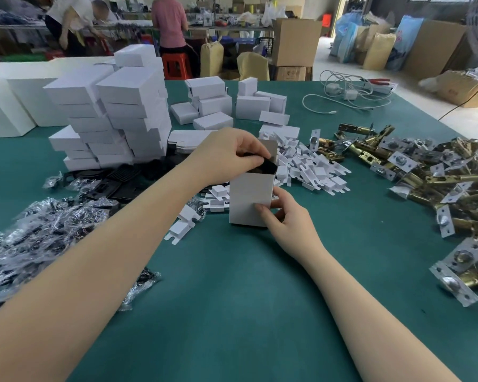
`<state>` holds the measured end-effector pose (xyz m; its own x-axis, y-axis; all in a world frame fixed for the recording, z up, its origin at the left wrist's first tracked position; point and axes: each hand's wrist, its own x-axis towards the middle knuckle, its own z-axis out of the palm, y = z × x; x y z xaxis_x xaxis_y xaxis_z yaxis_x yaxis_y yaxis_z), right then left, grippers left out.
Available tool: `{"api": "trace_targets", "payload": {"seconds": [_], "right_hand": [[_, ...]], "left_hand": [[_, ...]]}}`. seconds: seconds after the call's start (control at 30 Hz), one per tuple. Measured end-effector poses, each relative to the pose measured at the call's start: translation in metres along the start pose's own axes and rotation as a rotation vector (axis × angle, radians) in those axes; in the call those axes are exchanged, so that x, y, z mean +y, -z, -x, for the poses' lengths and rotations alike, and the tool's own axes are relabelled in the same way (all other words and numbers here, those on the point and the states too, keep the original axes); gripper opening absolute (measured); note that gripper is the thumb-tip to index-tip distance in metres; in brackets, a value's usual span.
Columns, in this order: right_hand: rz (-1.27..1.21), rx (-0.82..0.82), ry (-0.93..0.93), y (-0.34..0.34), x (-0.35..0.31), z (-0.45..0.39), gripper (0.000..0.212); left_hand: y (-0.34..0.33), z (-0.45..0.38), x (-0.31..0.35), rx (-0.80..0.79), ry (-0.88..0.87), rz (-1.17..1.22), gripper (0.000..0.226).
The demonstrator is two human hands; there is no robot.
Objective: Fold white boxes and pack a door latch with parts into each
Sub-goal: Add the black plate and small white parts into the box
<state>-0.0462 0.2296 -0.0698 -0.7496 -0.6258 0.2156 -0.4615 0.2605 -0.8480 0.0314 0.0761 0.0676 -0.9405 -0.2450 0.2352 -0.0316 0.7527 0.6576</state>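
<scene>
A white box [249, 195] stands upright on the green table [232, 299], its top flap open. My right hand [283, 216] grips its lower right corner. At the box mouth, my left hand [232, 151] pinches a black part [268, 165] that sits partly inside the opening. Brass door latches [431, 183] with silver faceplates lie heaped at the right. Bagged black parts [39, 235] lie in clear plastic at the left. White card inserts [312, 169] form a pile just behind the box.
Stacks of folded white boxes [116, 111] rise at the back left, with smaller loose boxes [232, 106] behind the centre. A white charger cable [348, 95] and red pliers [375, 81] lie at the far right. People work at tables beyond.
</scene>
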Motion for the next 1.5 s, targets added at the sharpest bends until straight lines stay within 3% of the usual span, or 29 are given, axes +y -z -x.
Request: {"api": "trace_targets", "payload": {"seconds": [0.13,0.33,0.6,0.87,0.97,1.03,1.07,1.13,1.17,1.3,1.43,1.5], "right_hand": [[0.005,-0.008,0.004,0.000,0.000,0.000,0.039],[0.017,-0.010,0.009,0.000,-0.001,0.000,0.037],[0.017,-0.011,0.022,0.001,-0.001,0.001,0.033],[0.026,-0.004,0.022,0.001,-0.002,0.001,0.035],[0.029,-0.005,0.030,0.000,-0.002,0.000,0.035],[0.026,-0.001,0.045,0.000,-0.003,0.000,0.036],[0.027,0.000,0.059,0.001,-0.004,0.000,0.035],[0.027,0.002,0.094,0.002,-0.007,0.001,0.039],[0.025,0.003,0.105,0.003,-0.008,0.001,0.042],[0.026,0.009,0.106,0.004,-0.011,0.003,0.047],[-0.013,-0.024,0.117,0.003,-0.012,0.005,0.033],[-0.024,-0.060,0.128,0.004,-0.010,0.006,0.038]], "left_hand": [[0.001,0.004,0.002,-0.004,-0.028,-0.177,0.025],[0.000,0.001,0.013,-0.184,-0.113,-0.572,0.033],[-0.001,-0.002,0.009,-0.229,-0.091,-0.613,0.020],[-0.014,0.004,0.006,-0.169,-0.124,-0.728,0.036],[-0.025,0.016,-0.008,0.176,-0.210,-0.535,0.030],[-0.045,0.029,-0.020,0.472,-0.179,-0.265,0.044],[-0.057,0.036,-0.025,0.532,-0.104,-0.088,0.055],[-0.078,0.048,-0.034,0.469,0.077,0.257,0.071],[-0.087,0.052,-0.040,0.405,0.126,0.374,0.069],[-0.093,0.059,-0.066,0.303,0.121,0.323,0.036],[-0.071,0.062,-0.082,0.096,0.127,0.320,0.041],[-0.065,0.060,-0.088,-0.015,0.139,0.318,0.045]]}}
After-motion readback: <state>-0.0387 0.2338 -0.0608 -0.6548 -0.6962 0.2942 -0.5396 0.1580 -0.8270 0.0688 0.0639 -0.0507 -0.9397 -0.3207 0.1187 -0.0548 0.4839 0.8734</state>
